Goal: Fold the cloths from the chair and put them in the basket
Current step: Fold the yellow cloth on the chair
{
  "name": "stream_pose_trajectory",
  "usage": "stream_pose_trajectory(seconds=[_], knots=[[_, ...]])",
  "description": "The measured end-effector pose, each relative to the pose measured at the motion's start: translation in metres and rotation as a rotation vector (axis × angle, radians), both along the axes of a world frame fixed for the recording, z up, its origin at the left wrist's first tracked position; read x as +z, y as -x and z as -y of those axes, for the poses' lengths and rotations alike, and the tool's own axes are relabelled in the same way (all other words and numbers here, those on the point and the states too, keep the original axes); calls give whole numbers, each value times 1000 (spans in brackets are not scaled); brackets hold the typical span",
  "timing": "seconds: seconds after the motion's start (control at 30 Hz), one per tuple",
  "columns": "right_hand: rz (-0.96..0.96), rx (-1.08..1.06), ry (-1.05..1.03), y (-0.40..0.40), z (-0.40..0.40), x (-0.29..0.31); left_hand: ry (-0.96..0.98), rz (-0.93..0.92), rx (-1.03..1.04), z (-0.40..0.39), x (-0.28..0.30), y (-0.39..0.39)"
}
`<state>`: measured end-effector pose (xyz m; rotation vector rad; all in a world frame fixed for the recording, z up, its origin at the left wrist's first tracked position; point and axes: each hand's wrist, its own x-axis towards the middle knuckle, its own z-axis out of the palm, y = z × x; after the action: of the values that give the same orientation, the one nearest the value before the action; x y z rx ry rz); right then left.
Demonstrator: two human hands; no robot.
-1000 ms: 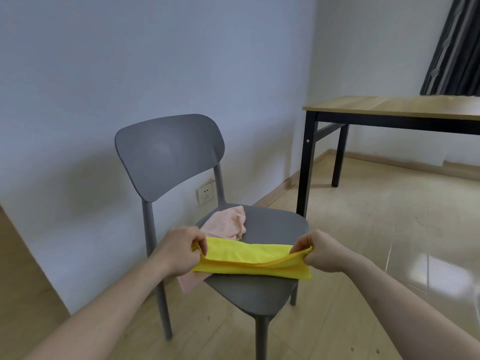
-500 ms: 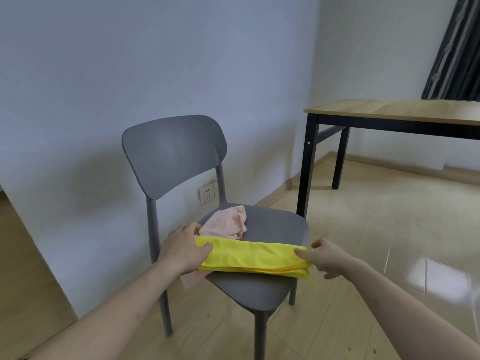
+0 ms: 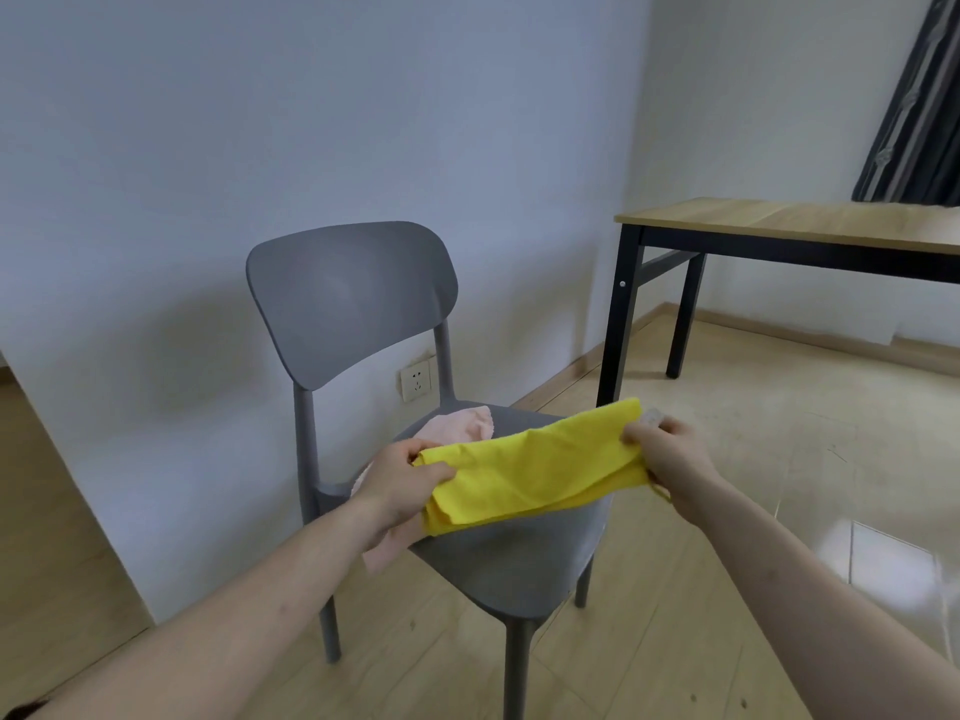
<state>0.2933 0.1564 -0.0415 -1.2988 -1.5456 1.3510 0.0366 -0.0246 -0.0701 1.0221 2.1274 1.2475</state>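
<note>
A yellow cloth (image 3: 535, 470), folded into a long strip, hangs stretched above the seat of the grey chair (image 3: 524, 558). My left hand (image 3: 400, 480) grips its left end and my right hand (image 3: 667, 454) pinches its right end, held a little higher. A pink cloth (image 3: 460, 426) lies crumpled on the seat behind the yellow one, and part of it hangs over the seat's left edge under my left wrist. No basket is in view.
A wooden table with black legs (image 3: 789, 228) stands at the right by a dark curtain (image 3: 919, 101). The chair backs onto a white wall with a socket (image 3: 415, 384). Glossy tiled floor spreads to the right.
The yellow cloth lay flat on the seat under both hands half a second ago; now both hands hold its ends and have lifted it, the right end higher.
</note>
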Motion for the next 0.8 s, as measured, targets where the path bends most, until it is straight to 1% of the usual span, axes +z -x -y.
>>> stream_pose_trajectory(seconds=[0.07,0.13,0.2,0.27,0.37,0.47,0.63,0.67,0.73,0.8], knots=[[52,31,-155,6,8,12,65,117,-21,-3,-6,-8],[153,105,-273,17,22,18,144,235,-31,-3,-14,-14],[254,193,-363,31,42,15,216,262,-23,-3,-19,-16],[349,284,-456,44,59,4,217,309,-11,-4,-19,-18],[429,420,-502,59,78,-11,134,503,19,-4,-13,-22],[396,511,-438,68,90,-18,106,610,17,-2,-11,-18],[403,654,-227,78,95,-25,157,652,-87,-4,-18,-3],[387,678,-168,78,93,-25,166,628,-91,-5,-18,-3],[256,657,-19,75,85,-24,170,554,-86,-4,-19,-6],[118,529,81,69,76,-22,186,461,-88,-5,-24,-6]])
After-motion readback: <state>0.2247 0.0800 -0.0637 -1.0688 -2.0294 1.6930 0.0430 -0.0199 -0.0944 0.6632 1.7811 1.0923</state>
